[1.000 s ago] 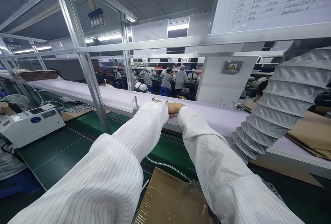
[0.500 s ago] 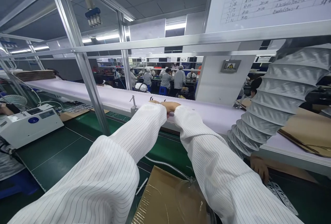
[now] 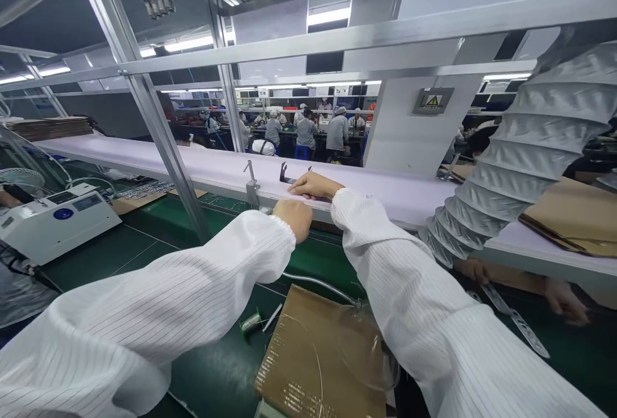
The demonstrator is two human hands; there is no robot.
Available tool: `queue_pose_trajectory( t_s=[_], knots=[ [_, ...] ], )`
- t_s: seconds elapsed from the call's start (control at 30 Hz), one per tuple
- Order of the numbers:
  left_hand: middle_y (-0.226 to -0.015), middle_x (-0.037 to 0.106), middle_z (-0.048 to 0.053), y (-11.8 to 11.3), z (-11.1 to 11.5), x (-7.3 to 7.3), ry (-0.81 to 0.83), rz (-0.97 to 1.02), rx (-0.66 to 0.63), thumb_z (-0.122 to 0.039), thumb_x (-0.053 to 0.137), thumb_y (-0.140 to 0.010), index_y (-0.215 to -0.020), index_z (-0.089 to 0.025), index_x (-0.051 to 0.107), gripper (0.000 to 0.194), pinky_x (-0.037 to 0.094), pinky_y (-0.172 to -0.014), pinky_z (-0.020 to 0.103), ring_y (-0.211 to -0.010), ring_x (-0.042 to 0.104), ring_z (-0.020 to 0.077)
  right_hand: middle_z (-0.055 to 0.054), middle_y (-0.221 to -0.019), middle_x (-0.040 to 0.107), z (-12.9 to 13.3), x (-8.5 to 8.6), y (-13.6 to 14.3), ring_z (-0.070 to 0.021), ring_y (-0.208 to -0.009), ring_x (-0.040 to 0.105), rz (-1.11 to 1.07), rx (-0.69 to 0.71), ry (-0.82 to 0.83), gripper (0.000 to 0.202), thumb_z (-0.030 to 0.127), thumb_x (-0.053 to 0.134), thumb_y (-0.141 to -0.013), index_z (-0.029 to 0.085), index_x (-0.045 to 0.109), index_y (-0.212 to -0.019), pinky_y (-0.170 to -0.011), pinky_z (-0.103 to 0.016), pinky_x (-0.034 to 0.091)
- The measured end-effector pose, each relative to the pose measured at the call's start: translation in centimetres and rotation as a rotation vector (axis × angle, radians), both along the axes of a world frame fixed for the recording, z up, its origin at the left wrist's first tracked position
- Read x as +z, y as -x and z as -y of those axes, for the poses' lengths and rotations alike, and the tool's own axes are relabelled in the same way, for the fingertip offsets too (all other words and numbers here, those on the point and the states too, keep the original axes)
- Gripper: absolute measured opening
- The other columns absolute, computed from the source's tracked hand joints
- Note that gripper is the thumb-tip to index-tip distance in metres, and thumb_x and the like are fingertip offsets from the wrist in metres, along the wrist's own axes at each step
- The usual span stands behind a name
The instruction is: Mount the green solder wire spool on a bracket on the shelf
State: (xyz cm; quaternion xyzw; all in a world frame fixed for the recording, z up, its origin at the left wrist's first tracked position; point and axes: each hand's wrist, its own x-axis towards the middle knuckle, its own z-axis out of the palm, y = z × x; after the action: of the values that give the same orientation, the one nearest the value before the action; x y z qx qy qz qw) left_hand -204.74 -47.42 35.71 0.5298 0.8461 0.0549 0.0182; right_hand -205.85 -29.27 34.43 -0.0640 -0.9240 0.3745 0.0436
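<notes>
A pale shelf (image 3: pixel 226 172) runs across the view at arm's length. On it, my right hand (image 3: pixel 313 185) rests with bent fingers closed together beside a dark bracket-like piece (image 3: pixel 283 173) with upright prongs; whatever lies under the fingers is hidden. My left hand (image 3: pixel 295 217) is at the shelf's front edge, just below and left of the right one, its fingers curled and partly out of sight. A small metal clamp (image 3: pixel 251 188) stands on the edge left of my hands.
Below are a cardboard sheet (image 3: pixel 299 354), a solder spool (image 3: pixel 250 323) and a flexible metal tube. A large grey duct (image 3: pixel 525 148) hangs at the right, near another person's hands (image 3: pixel 563 299). A metal post (image 3: pixel 154 109) and white machine (image 3: pixel 58 218) are left.
My left hand has drawn back toward me, down to the shelf's edge, apart from the right. The dark piece shows more. The view has tilted down, and another person's second hand has appeared at right.
</notes>
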Motion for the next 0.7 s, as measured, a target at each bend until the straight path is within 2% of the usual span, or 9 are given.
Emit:
queue_pose_trajectory(
  t_s=[0.13, 0.23, 0.3, 0.33, 0.4, 0.47, 0.53, 0.6, 0.7],
  knots=[
    [-0.099, 0.072, 0.019, 0.2, 4.7, -3.6, 0.129, 0.037, 0.010, -0.016, 0.054, -0.084, -0.090, -0.014, 0.072, 0.019, 0.047, -0.085, 0.043, -0.100, 0.067, 0.0349, -0.005, -0.087, 0.074, 0.4, -0.5, -0.5, -0.0141, -0.070, 0.057, -0.114, 0.063, -0.075, 0.028, 0.024, 0.065, -0.083, 0.015, 0.079, -0.105, -0.071, -0.025, 0.045],
    [-0.092, 0.073, 0.017, 1.5, 8.1, -7.1, 0.157, 0.136, 0.035, -0.016, 0.050, -0.085, -0.082, -0.016, 0.070, 0.020, 0.046, -0.076, 0.040, -0.092, 0.068, 0.0331, 0.003, -0.064, 0.061, 1.1, -1.0, -1.0, -0.0126, -0.057, 0.048, -0.180, 0.037, -0.012, 0.044, 0.021, 0.057, -0.086, 0.019, 0.068, -0.128, -0.065, -0.025, 0.042],
    [-0.089, 0.074, 0.014, 2.7, 10.4, -9.7, 0.158, 0.220, 0.053, -0.017, 0.046, -0.086, -0.080, -0.019, 0.068, 0.023, 0.045, -0.070, 0.036, -0.088, 0.068, 0.0303, 0.006, -0.054, 0.048, 1.6, -1.3, -1.3, -0.0122, -0.049, 0.038, -0.261, -0.084, 0.049, 0.048, 0.023, 0.052, -0.090, 0.019, 0.059, -0.137, -0.057, -0.025, 0.036],
    [-0.087, 0.074, 0.012, 3.4, 11.6, -11.1, 0.154, 0.277, 0.059, -0.018, 0.045, -0.086, -0.079, -0.020, 0.067, 0.023, 0.043, -0.067, 0.033, -0.085, 0.068, 0.0279, 0.007, -0.053, 0.044, 1.9, -1.5, -1.5, -0.0126, -0.047, 0.036, -0.306, -0.175, 0.049, 0.046, 0.025, 0.050, -0.091, 0.017, 0.059, -0.135, -0.054, -0.026, 0.034],
    [-0.081, 0.072, 0.007, 4.7, 13.9, -14.1, 0.119, 0.450, 0.079, -0.021, 0.045, -0.085, -0.079, -0.021, 0.065, 0.021, 0.041, -0.062, 0.029, -0.077, 0.067, 0.0228, 0.005, -0.053, 0.043, 2.4, -1.9, -1.7, -0.0140, -0.049, 0.036, -0.359, -0.364, -0.038, 0.036, 0.029, 0.050, -0.092, 0.014, 0.066, -0.121, -0.054, -0.028, 0.033],
    [-0.074, 0.068, 0.004, 6.0, 15.9, -17.2, -0.011, 0.771, 0.120, -0.027, 0.049, -0.082, -0.077, -0.020, 0.062, 0.015, 0.041, -0.063, 0.028, -0.072, 0.064, 0.0204, 0.002, -0.056, 0.049, 2.9, -2.2, -1.9, -0.0162, -0.053, 0.043, -0.333, -0.469, -0.185, 0.031, 0.027, 0.050, -0.091, 0.015, 0.071, -0.110, -0.057, -0.029, 0.034],
    [-0.071, 0.063, 0.002, 7.1, 17.5, -20.2, -0.115, 1.006, 0.146, -0.033, 0.053, -0.080, -0.076, -0.020, 0.059, 0.016, 0.042, -0.067, 0.029, -0.072, 0.061, 0.0198, -0.001, -0.063, 0.059, 3.5, -2.4, -2.0, -0.0186, -0.060, 0.051, -0.267, -0.497, -0.324, 0.032, 0.023, 0.050, -0.088, 0.018, 0.074, -0.108, -0.061, -0.030, 0.036],
    [-0.069, 0.059, 0.001, 7.9, 18.4, -22.6, -0.170, 1.131, 0.162, -0.038, 0.055, -0.078, -0.074, -0.019, 0.058, 0.019, 0.042, -0.069, 0.030, -0.070, 0.059, 0.0191, -0.003, -0.070, 0.065, 4.0, -2.5, -2.0, -0.0202, -0.066, 0.056, -0.230, -0.504, -0.420, 0.034, 0.022, 0.050, -0.087, 0.021, 0.074, -0.110, -0.063, -0.031, 0.037],
    [-0.067, 0.057, 0.000, 8.7, 18.5, -24.6, -0.212, 1.192, 0.168, -0.039, 0.055, -0.077, -0.072, -0.019, 0.058, 0.021, 0.040, -0.068, 0.030, -0.068, 0.056, 0.0181, -0.003, -0.070, 0.067, 4.5, -2.4, -1.8, -0.0207, -0.067, 0.059, -0.201, -0.499, -0.496, 0.032, 0.026, 0.051, -0.089, 0.021, 0.074, -0.111, -0.062, -0.031, 0.038]
  ],
)
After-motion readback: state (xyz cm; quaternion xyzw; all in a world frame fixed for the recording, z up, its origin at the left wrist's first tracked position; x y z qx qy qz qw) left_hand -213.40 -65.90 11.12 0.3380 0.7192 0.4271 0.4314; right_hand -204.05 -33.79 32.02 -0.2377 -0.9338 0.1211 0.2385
